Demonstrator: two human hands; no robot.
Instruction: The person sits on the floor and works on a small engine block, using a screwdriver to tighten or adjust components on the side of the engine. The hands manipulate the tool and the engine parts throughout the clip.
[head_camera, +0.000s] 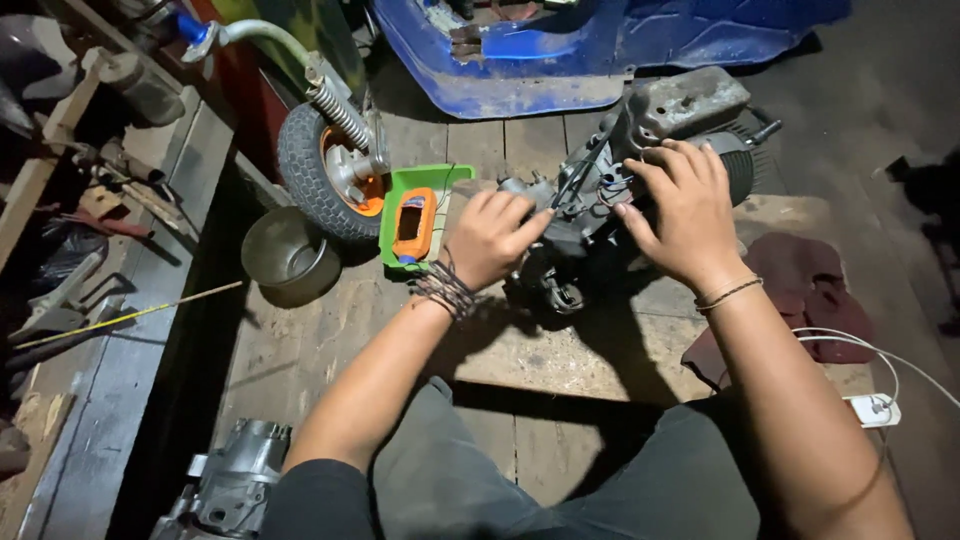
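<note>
1. Here the person sits low on a wooden plank floor (330, 350), knees in dark trousers at the bottom of the view.
2. A small grey engine block (610, 190) lies on the planks directly ahead of them, between both hands, with black cables running across its top.
3. Left hand (490, 238): fingers curled, knuckles up, fingertips pressed to the engine's near-left side. It seems pinched on a small part there; what it grips, I cannot tell. Dark cords wrap the wrist.
4. Right hand (685, 210): fingers spread and laid flat over the engine's top, palm down, resting rather than clenched. A thin band circles the wrist.
5. Just left of the left hand: a green and orange handheld meter (415, 215), lying flat on the floor.
6. Farther left: a round metal bowl (288, 255), beside a small tyre with an orange rim (320, 170).
7. Behind the engine: a blue scooter body panel (560, 50).
8. Lower right: a white cable and plug block (872, 408).
</note>
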